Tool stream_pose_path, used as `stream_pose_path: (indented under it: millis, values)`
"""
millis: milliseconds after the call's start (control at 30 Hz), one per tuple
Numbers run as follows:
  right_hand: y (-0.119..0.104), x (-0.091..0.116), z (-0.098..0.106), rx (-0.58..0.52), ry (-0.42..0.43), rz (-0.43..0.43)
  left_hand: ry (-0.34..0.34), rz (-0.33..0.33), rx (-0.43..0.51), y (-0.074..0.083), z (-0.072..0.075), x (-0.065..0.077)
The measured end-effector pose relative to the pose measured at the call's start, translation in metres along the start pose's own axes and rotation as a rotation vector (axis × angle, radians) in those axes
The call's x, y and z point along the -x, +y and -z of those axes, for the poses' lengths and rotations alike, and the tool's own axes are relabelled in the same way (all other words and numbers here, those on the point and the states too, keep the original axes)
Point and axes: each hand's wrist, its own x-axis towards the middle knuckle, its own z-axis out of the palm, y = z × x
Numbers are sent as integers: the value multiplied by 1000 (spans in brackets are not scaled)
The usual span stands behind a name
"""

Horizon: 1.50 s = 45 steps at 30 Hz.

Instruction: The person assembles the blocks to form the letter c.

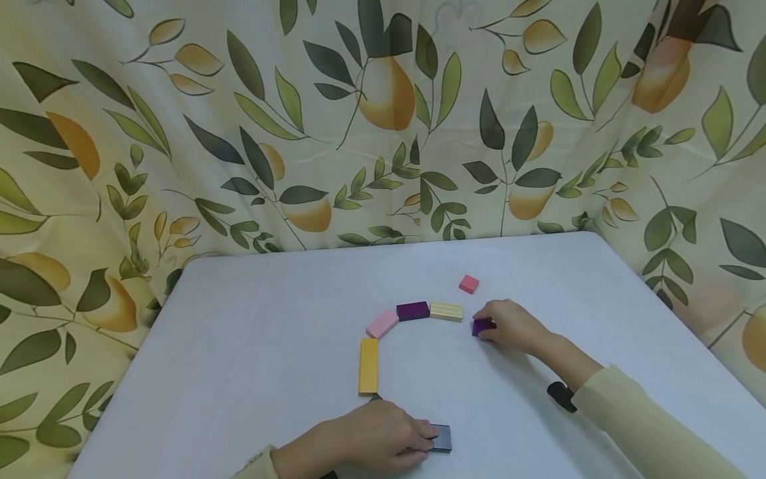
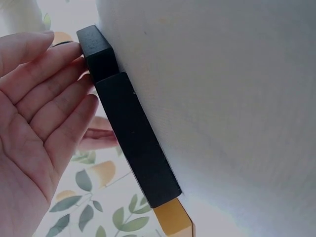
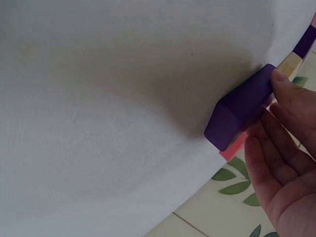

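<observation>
My right hand [image 1: 513,326] pinches a purple block [image 1: 481,327] between thumb and fingers, just right of a striped cream block [image 1: 446,312]. In the right wrist view that purple block [image 3: 242,108] is tilted. At the table's front, my left hand [image 1: 380,436] reaches over a grey block [image 1: 441,439], fingers touching it. The left wrist view shows these fingers nearly straight against a dark block [image 2: 98,49], with a longer dark block [image 2: 138,140] beside it. From the head, the left hand mostly hides the longer one.
A curved row runs from a yellow block [image 1: 368,367] through a pink block [image 1: 382,324] and another purple block [image 1: 413,311] to the cream one. Behind lies a small red block [image 1: 469,284]. A patterned curtain [image 1: 335,166] hangs beyond the white table [image 1: 269,346].
</observation>
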Motion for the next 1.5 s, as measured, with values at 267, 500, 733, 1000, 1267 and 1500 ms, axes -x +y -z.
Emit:
stream_pose_path:
  millis: [267, 500, 733, 1000, 1267, 1500]
  values:
    - [-7, 13, -6, 8, -1, 80, 2, -2, 5, 0, 1, 0]
    - [-17, 22, -11, -1, -37, 104, 0, -1, 10, -1, 0, -1]
    - [-25, 35, -18, -5, -11, 180, -12, 8, 29, 0, 1, -1]
    - [-34, 51, -26, -26, -4, 230, -13, 12, 27, 1, 1, -1]
    - [-40, 60, -31, -47, -14, 282, -11, 13, 20, 2, 2, -2]
    - [-48, 68, -33, -79, -41, 305, -1, 14, -5, 3, 3, -2]
